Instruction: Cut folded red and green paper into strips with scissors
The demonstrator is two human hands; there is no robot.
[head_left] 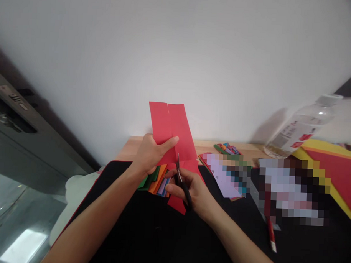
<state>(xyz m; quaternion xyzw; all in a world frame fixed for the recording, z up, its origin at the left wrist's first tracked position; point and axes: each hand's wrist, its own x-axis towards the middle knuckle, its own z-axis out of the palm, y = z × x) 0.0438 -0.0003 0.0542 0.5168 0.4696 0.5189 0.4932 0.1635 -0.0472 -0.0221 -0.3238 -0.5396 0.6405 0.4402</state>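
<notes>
A red sheet of paper is held up in front of me, with a line running down it and a short slit at its top edge. My left hand grips its lower left side, thumb across the front. In my right hand is a pair of black-handled scissors, blades pointing up at the lower part of the sheet. Whether the blades are closed on the paper I cannot tell. Beneath the hands lie green, orange and purple paper pieces and a red piece.
Right of my hands are lilac paper, a clear ruler and a red pen. A clear bottle stands near yellow and red sheets. Colourful scraps lie by the wall. A black mat covers the table.
</notes>
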